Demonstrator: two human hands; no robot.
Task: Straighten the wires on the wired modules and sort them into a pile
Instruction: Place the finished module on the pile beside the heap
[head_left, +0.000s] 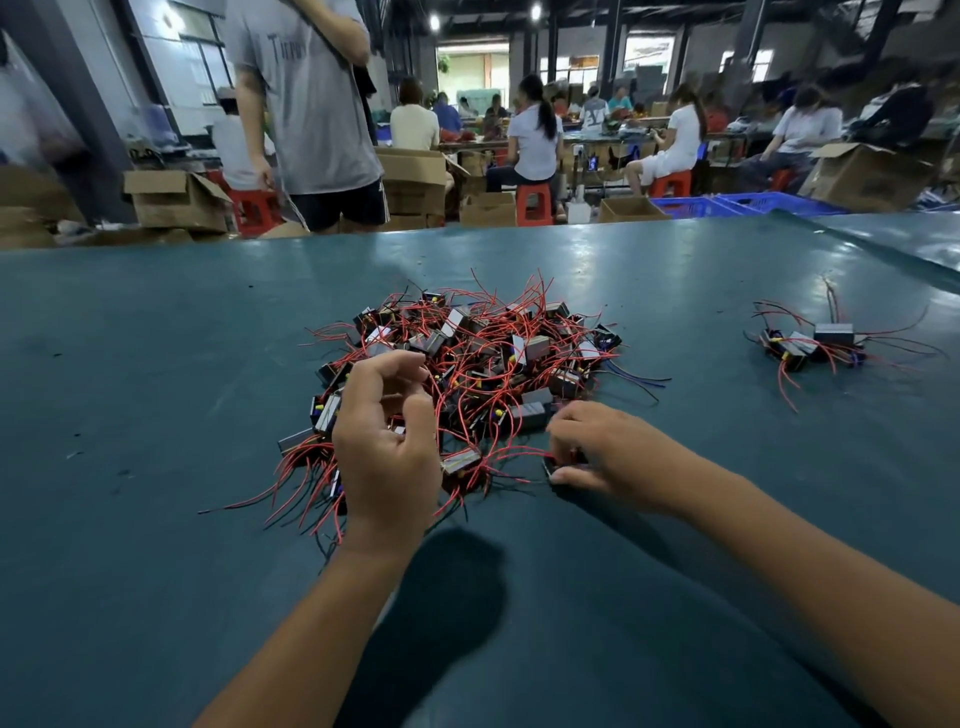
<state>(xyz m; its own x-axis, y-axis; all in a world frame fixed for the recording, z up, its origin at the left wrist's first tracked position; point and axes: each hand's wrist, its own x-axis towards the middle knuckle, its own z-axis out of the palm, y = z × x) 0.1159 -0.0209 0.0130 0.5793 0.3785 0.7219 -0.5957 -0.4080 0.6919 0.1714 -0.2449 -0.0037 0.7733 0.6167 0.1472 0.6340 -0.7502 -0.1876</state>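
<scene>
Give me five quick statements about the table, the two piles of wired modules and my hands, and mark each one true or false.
1. The big tangled pile lies in front of both hands. True.
2. The small pile sits to the left of the big one. False: it lies off to the right, apart from it.
3. The right hand is down at the near right edge of the big pile, fingers on a module there. True.
4. The left hand lies flat on the table. False: it is raised with curled fingers over the pile's near left side.
5. Most wires are blue. False: most are red, with a few dark or blue ones.
</scene>
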